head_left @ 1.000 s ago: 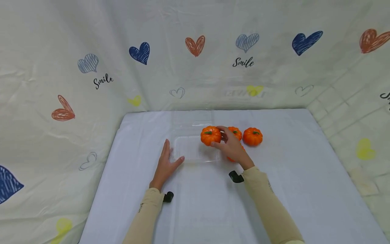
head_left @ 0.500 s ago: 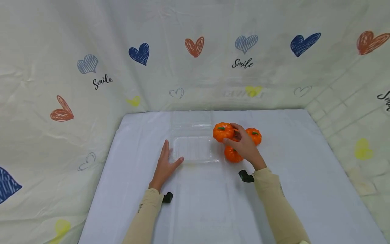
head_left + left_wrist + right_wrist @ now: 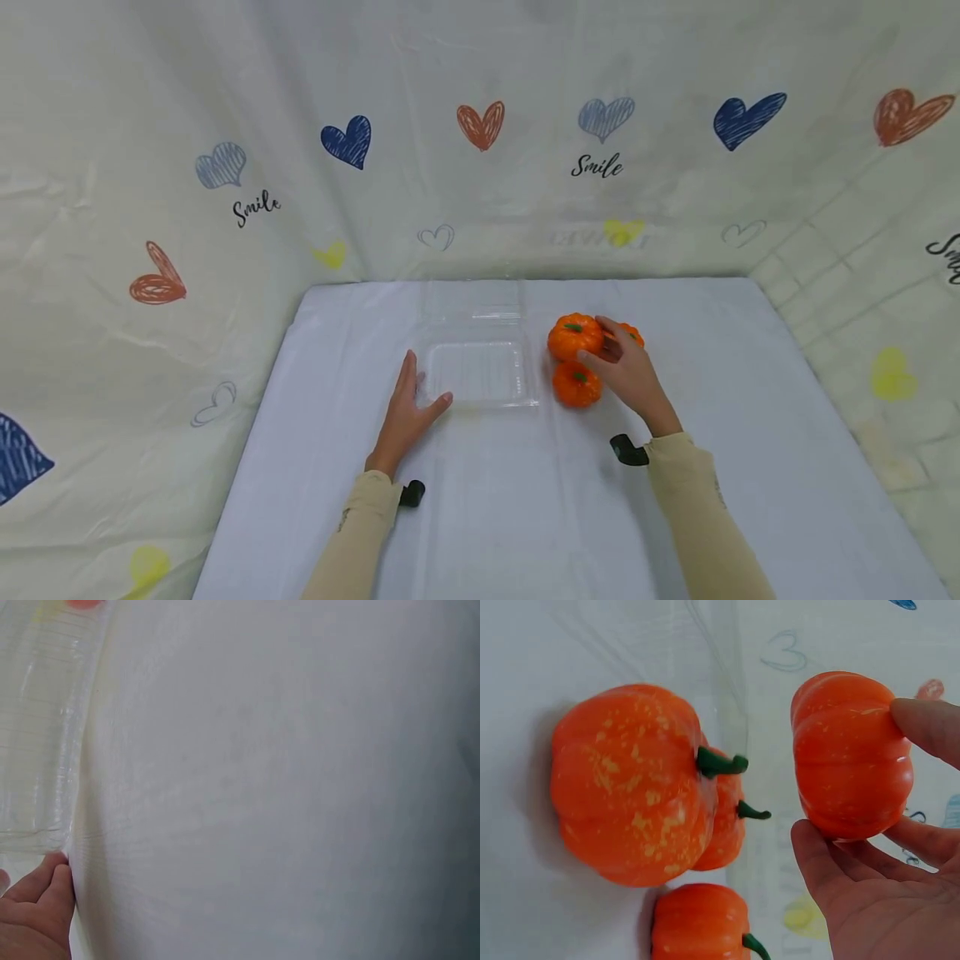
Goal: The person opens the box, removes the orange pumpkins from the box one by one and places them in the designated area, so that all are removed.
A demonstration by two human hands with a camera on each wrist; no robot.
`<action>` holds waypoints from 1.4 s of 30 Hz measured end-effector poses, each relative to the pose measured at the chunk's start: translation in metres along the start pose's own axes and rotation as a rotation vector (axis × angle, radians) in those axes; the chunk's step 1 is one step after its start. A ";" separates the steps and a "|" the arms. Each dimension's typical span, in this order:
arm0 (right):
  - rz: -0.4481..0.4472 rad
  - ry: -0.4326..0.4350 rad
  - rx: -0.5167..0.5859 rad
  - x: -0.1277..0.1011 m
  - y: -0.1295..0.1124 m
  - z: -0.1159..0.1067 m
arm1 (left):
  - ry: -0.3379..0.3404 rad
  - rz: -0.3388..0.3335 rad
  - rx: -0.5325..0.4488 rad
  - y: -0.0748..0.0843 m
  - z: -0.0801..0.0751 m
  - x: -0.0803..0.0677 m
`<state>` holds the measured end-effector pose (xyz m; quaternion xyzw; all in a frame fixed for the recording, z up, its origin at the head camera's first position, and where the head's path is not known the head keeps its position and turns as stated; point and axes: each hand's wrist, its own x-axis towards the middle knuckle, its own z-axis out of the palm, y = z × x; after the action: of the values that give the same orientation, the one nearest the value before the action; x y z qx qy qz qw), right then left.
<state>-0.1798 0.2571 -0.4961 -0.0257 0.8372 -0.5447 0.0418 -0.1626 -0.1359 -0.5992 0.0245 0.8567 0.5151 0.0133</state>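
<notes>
Fingers and thumb of the right hand (image 3: 630,371) pinch a small orange pumpkin (image 3: 575,336) just above its fellows on the white cloth (image 3: 750,433), while the left hand (image 3: 408,412) lies flat, fingers straight, thumb steadying the clear tray (image 3: 480,375)

Two bare hands, no gloves or rings seen. Left hand (image 3: 408,408), right hand (image 3: 630,375). Both forearms in long, close-fitting beige sleeves (image 3: 360,533) reaching the wrists. Small dark lettering or mark on each sleeve near the cuff; too small to read. A small black device (image 3: 411,493) sits at the left wrist, another black device (image 3: 628,451) at the right.
</notes>
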 end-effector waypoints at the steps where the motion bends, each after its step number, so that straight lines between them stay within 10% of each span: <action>1: -0.001 0.004 -0.001 -0.002 0.002 -0.002 | -0.002 -0.001 0.000 0.000 0.000 0.000; 42: 0.109 0.107 -0.129 -0.052 0.059 -0.037 | -0.006 0.000 -0.004 0.003 -0.002 -0.001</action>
<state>-0.1316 0.3196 -0.5323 0.0464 0.8718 -0.4870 0.0251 -0.1614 -0.1359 -0.5957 0.0263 0.8555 0.5169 0.0160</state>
